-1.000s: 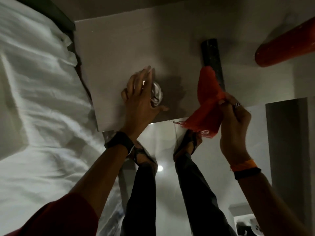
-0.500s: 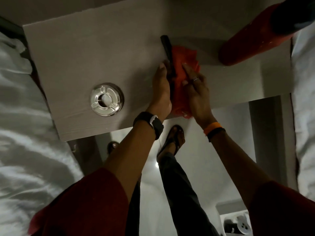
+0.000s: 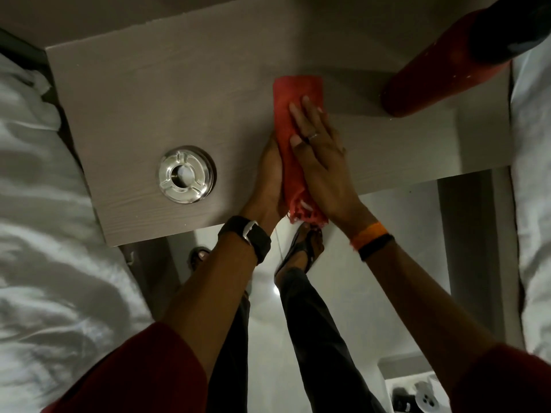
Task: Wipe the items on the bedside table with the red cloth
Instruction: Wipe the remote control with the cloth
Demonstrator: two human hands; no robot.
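The red cloth point(image 3: 293, 93) lies lengthwise on the grey bedside table point(image 3: 143, 96), right of its middle, wrapped over a slim object that it hides completely. My right hand point(image 3: 320, 158) presses on top of the cloth with fingers spread. My left hand point(image 3: 268, 177) cups the bundle from its left side, fingertips tucked under the cloth. A round glass ashtray point(image 3: 186, 174) sits apart on the table, left of my hands, with nothing touching it.
A thick red cylinder point(image 3: 441, 64) with a dark end stands at the table's far right corner, close to the cloth. White bedding point(image 3: 44, 263) lies at the left and more at the right edge point(image 3: 533, 174). My legs and sandalled feet stand below the table's front edge.
My left hand left the ashtray and joined my right at the slim black object. The cloth, first held in the air, now covers that object fully.
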